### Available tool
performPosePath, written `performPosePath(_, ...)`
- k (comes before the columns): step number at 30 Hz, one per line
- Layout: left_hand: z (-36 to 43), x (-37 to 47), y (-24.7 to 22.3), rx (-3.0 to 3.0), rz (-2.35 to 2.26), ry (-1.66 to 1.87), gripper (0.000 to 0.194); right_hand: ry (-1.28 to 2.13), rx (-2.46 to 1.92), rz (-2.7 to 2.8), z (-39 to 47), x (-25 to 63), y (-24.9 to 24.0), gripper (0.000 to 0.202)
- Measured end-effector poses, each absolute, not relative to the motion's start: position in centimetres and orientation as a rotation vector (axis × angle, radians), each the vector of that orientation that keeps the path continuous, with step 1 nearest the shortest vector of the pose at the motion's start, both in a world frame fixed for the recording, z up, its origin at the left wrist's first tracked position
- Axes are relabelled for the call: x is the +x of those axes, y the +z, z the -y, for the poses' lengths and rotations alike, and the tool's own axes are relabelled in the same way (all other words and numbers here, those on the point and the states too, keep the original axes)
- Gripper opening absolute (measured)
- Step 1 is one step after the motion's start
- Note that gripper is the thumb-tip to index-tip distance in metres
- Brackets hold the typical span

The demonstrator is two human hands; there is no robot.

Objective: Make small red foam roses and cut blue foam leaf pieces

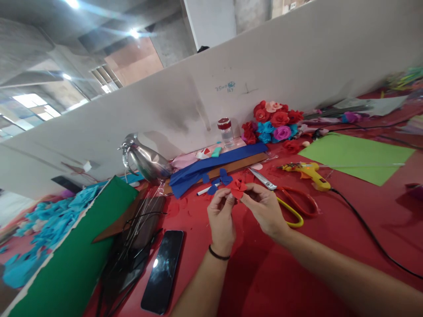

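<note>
A small red paper flower [237, 188] is pinched between both hands above the red table. My left hand [222, 215], with a dark band at its wrist, grips the flower's left side between thumb and fingers. On the other side, my right hand [264, 209] is closed on the flower's right edge. Just behind the hands lie dark blue petal pieces [226, 177] and a white marker [203, 192]. Scissors [263, 178] with red and yellow handles rest beside my right hand, partly hidden by it.
A yellow glue gun [307, 171] with a black cord lies at right near a green sheet [358, 154]. Behind are blue paper strips [221, 159], a jar [226, 132], a steel jug [145, 158] and paper flowers [277, 121]. A phone [162, 270] lies at left.
</note>
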State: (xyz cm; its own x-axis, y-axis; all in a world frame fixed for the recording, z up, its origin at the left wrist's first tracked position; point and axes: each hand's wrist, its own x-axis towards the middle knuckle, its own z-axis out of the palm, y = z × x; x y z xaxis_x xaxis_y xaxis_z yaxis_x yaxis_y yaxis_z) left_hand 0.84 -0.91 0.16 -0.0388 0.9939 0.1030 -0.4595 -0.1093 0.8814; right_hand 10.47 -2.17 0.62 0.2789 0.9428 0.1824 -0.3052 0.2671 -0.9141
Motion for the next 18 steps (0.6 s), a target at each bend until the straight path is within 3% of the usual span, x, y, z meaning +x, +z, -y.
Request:
performPosePath(11, 0.4, 0.5, 0.6, 0.889, -0.826, 1.418, 0.017, 0.967, -0.932, 1.005, 2.3, 10.7, 0.6, 0.015)
performPosePath(18, 0.3, 0.5, 0.7, 0.932, -0.847, 1.438, 0.013, 0.771, -0.881, 1.078, 2.2, 12.0, 1.1, 0.02)
